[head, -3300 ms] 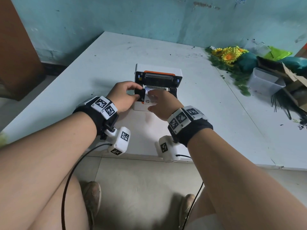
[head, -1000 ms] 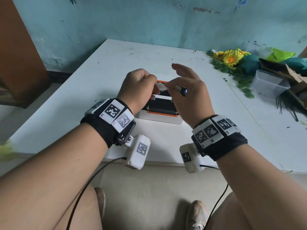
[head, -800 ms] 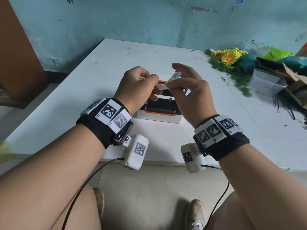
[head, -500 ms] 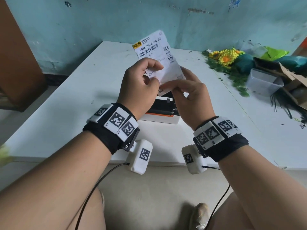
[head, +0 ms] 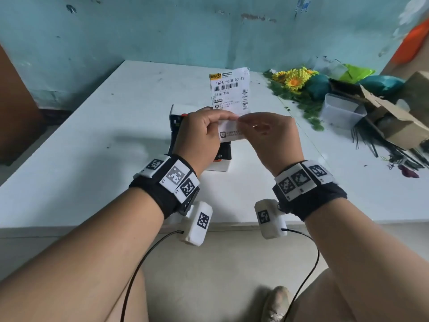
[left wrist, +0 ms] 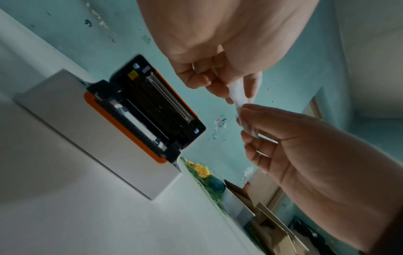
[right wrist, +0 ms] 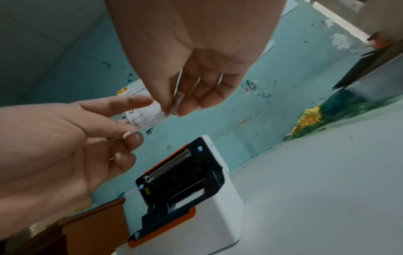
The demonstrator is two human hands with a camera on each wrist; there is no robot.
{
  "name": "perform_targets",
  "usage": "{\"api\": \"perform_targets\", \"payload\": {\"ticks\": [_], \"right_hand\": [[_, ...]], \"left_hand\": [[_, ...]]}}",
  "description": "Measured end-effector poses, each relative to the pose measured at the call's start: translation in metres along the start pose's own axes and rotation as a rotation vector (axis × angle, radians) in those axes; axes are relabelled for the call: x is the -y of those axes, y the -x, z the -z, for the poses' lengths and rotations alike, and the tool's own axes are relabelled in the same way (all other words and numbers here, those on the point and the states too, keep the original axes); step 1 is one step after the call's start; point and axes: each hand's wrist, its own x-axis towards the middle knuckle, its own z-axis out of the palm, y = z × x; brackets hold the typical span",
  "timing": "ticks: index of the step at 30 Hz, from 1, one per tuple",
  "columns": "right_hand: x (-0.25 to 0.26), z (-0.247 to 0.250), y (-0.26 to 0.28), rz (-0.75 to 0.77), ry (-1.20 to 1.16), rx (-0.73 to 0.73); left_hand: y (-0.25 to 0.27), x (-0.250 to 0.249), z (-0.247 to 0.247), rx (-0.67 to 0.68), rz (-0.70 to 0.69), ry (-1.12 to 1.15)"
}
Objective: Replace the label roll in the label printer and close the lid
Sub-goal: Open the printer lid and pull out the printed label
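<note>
1. Counts: one label printer [head: 176,117], one printed label strip [head: 229,94], two hands. At far right sit one clear plastic tub [head: 341,112], one torn cardboard box [head: 392,117] and a bunch of yellow artificial flowers [head: 294,77].
2. Left hand [head: 204,131]: fingers curled, thumb and fingertips pinching the strip's lower left part, raised above the printer.
3. Label strip: held upright between both hands, printed face toward the head camera; barcodes and "169A H018 00 B2" legible.
4. Right hand [head: 271,133]: thumb and forefinger pinching the strip's right edge; other fingers loosely curled, holding nothing else.
5. Label printer: white body with orange trim, on the tabletop [head: 92,147] under and behind the left hand, mostly hidden in the head view.
6. Wrist views only: the printer lid [left wrist: 165,101] stands open, dark interior and a metal bar exposed. No roll is discernible inside; the views are blurred. The strip's text reads only in the head and right wrist views.
7. Surface and room: white tabletop with dark specks, scuffed teal wall [head: 162,31] behind, brown panel [head: 14,112] at left, pale tiled floor [head: 209,275] below.
</note>
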Motion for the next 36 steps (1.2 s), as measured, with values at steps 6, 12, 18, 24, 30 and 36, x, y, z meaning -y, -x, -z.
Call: {"api": "perform_targets", "payload": {"ticks": [6, 12, 18, 24, 30, 36], "right_hand": [[-0.018, 0.024, -0.002, -0.19, 0.039, -0.071], [-0.039, 0.04, -0.001, -0.518, 0.051, -0.04], [-0.057, 0.041, -0.002, -0.793, 0.078, 0.067], [-0.069, 0.042, -0.004, -0.964, -0.024, 0.185], [-0.047, 0.032, -0.009, -0.959, 0.197, 0.199], [-0.03, 0.023, -0.008, -0.811, 0.21, 0.195]], "left_hand": [[0.003, -0.014, -0.021, 0.212, 0.172, 0.413], [0.0, -0.021, -0.039, 0.354, 0.497, 0.603], [0.001, -0.016, -0.061, 0.436, 0.773, 0.541], [0.004, -0.002, -0.082, 0.368, 0.881, 0.317], [0.0, -0.001, -0.085, 0.336, 0.824, 0.304], [0.003, -0.001, -0.065, 0.321, 0.731, 0.245]]}}
